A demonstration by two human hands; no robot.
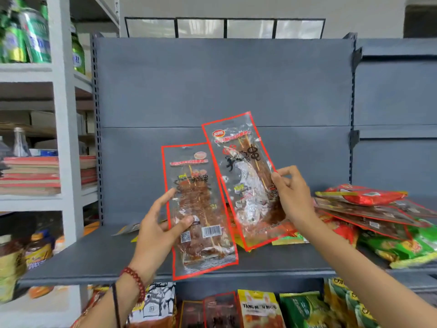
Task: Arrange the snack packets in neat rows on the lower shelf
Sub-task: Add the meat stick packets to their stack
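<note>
I hold two long clear snack packets with red borders upright in front of the grey shelf [99,259]. My left hand [160,228] grips the left packet [201,223] at its lower left edge, its barcode side facing me. My right hand [293,197] pinches the right packet [241,176] at its right edge; it tilts a little left and partly overlaps the other packet. More snack packets [369,209] lie in a loose pile on the shelf's right side. Below the shelf edge, several packets [257,308] stand on a lower shelf.
A white rack [61,138] on the left carries green cans [28,34], stacked books [30,176] and jars [37,252]. A grey back panel [212,81] rises behind the shelf. A flat packet [127,229] lies at the shelf's back left.
</note>
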